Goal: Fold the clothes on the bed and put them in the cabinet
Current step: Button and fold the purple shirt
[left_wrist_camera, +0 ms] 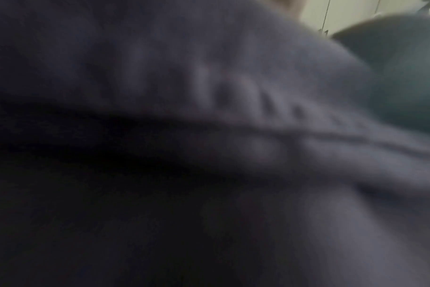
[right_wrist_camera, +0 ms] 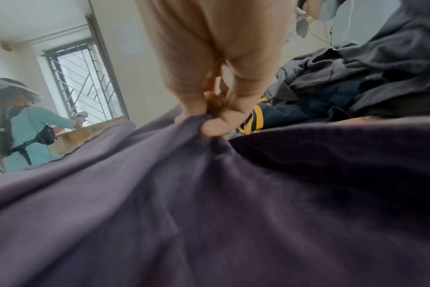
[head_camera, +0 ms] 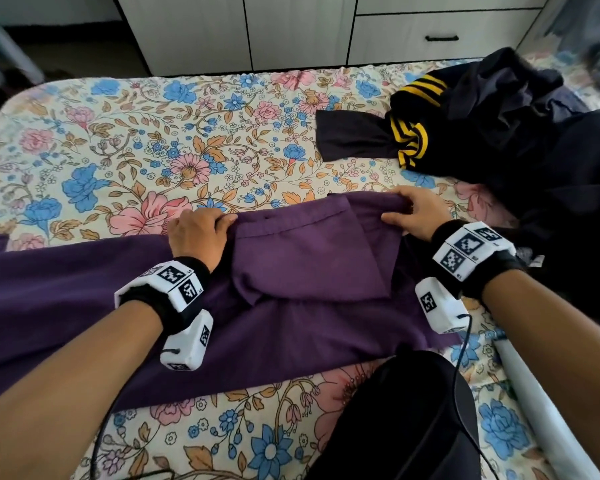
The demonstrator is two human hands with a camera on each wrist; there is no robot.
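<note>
Spread flat across the near half of the floral-print bedsheet [head_camera: 125,140], a large deep-purple soft knit garment [head_camera: 291,271], one panel already doubled over near its far hem. Looks light and limp, likely to sag and slide out of line unless taken at the edges; best held at the two corners of the folded hem, exactly where the hands are now. Left hand [head_camera: 196,239] at the left corner of that fold, palm down, fingers curled over the cloth edge, gripping it; left wrist view only dark blur, so nothing more to tell there. Right hand [head_camera: 414,213] at the right corner, thumb and fingers [right_wrist_camera: 215,126] pinching a gathered tuck of purple fabric, wrist raised, forearm angled in from the near side. Just beyond the garment's right corner, a heap of dark navy clothes with yellow-striped cuffs [head_camera: 482,123], unfolded. Beyond the bedsheet's far edge, the white cabinet with a black drawer handle [head_camera: 440,32], shut.
</note>
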